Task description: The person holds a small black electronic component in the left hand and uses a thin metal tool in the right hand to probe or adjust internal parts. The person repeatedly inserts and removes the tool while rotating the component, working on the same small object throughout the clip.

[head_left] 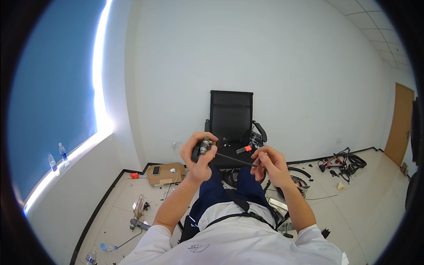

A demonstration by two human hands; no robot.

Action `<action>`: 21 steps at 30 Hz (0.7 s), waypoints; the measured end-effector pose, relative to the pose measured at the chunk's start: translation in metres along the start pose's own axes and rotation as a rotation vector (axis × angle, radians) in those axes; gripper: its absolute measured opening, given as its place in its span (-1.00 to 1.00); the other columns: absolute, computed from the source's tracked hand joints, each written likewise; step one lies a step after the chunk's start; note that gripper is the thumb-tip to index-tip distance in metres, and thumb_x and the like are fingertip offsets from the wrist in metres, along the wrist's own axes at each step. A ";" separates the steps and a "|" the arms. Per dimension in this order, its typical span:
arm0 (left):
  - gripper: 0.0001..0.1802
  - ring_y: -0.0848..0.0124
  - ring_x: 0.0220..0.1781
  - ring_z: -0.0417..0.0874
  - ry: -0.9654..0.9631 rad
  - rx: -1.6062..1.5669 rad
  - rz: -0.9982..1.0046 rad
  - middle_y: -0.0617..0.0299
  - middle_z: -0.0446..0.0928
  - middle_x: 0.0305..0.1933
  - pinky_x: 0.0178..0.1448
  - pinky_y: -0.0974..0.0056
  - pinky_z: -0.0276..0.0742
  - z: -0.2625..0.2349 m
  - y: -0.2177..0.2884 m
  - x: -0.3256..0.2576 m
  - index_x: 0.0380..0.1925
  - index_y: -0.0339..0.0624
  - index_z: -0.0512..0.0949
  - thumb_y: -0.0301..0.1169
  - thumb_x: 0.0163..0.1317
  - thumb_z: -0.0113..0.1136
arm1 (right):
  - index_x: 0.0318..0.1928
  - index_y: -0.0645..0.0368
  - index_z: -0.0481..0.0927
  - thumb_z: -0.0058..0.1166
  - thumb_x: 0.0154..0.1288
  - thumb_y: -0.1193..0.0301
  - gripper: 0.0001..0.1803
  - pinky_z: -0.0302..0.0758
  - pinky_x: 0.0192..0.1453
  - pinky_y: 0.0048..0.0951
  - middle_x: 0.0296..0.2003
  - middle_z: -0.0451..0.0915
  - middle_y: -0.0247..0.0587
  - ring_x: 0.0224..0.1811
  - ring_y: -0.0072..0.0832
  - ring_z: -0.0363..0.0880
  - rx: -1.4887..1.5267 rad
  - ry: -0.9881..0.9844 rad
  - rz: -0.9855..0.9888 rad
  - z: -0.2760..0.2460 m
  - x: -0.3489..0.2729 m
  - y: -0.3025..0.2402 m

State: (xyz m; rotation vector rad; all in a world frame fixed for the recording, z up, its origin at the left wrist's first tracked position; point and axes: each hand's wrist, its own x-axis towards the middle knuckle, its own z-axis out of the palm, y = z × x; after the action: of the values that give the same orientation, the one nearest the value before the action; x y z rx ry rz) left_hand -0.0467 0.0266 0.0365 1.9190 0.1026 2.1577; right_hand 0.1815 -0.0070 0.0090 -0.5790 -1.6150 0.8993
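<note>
1. Far to the left of our hands we see two water bottles (58, 157) standing on the window ledge, well apart from anything we hold.
2. Below and left of our left hand, a cardboard box (165, 173) lies on the floor with a phone (156, 170) on top of it.
3. Our left hand (197, 155) is closed around a small metal part (205, 145), a stubby grey cylinder in a dark housing; our thumb and fingers wrap it and its top end pokes out above the fist.
4. From that part a thin black rod (234, 159), likely a hex key, runs to the right and slightly down, bridging the gap between our two hands.
5. Our right hand (269, 163) pinches the bent far end of the rod between its fingertips, fingers curled in.
6. Just behind both hands stands a black office chair (231, 115) with small items on its seat, one of them with an orange-red end.
7. Far right of our right hand, a tangle of bicycle parts (342, 161) lies on the floor near a wooden door (401, 121).
</note>
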 end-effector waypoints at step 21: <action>-0.78 0.47 -0.69 0.35 0.068 -0.228 -0.185 0.14 0.35 -0.65 -0.64 0.40 0.22 0.000 -0.001 0.006 -0.32 -0.43 0.44 -0.44 0.13 0.04 | -0.42 0.36 0.63 0.02 0.40 0.44 -0.73 0.47 -0.51 -0.60 -0.60 0.63 -0.22 -0.63 -0.59 0.57 -0.325 -0.054 -0.187 0.003 -0.007 -0.007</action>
State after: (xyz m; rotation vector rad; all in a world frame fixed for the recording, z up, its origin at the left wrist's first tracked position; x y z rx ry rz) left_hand -0.0475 0.0286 0.0423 1.6437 0.0420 2.0169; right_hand 0.1811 -0.0172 0.0102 -0.6177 -1.8469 0.5209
